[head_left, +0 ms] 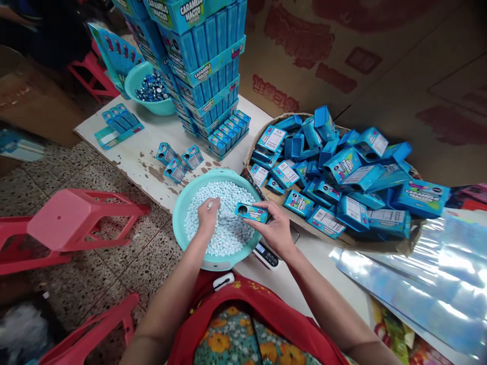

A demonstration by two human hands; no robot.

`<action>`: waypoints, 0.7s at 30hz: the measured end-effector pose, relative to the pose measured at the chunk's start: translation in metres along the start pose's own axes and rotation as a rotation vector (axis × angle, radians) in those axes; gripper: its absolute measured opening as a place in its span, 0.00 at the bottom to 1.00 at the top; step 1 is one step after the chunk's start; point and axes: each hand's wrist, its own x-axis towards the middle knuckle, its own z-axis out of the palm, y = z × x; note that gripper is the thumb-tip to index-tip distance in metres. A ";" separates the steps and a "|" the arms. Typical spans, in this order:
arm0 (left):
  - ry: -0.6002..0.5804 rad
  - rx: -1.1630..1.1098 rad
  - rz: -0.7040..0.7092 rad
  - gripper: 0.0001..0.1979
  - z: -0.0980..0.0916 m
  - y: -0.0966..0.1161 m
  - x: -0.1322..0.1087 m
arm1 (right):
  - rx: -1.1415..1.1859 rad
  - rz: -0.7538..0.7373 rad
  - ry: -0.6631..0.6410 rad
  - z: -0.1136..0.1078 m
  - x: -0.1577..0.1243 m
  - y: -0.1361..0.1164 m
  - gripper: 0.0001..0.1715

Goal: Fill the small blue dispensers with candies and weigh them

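Observation:
A turquoise basin (178, 223) full of small white candies (224, 238) sits at the table edge in front of me. My left hand (208, 215) is over the candies at the left of the basin, its fingers curled together around a few of them. My right hand (276, 225) grips a small blue candy box (251, 213) by its right end, fingers above and thumb below. The box is tilted above the right part of the basin, with a dark round spot on its printed face.
A cardboard tray (380, 247) heaped with blue boxes (342, 165) lies right. Stacked display cases (205, 71) rise behind the basin, near several loose boxes (175, 170). A bowl of shiny blue pieces (152, 107), a scale (266, 255), holographic sheets (411, 279) and red stools (87, 218) surround me.

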 end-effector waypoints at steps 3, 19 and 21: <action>-0.063 -0.383 -0.095 0.15 0.002 0.042 -0.014 | -0.038 -0.047 -0.047 0.009 -0.001 -0.002 0.20; 0.029 -0.555 0.068 0.15 0.022 0.084 -0.025 | -0.136 -0.096 -0.139 0.025 0.006 -0.025 0.17; 0.029 -0.538 0.093 0.16 0.021 0.086 -0.027 | -0.118 -0.099 -0.140 0.025 0.006 -0.026 0.16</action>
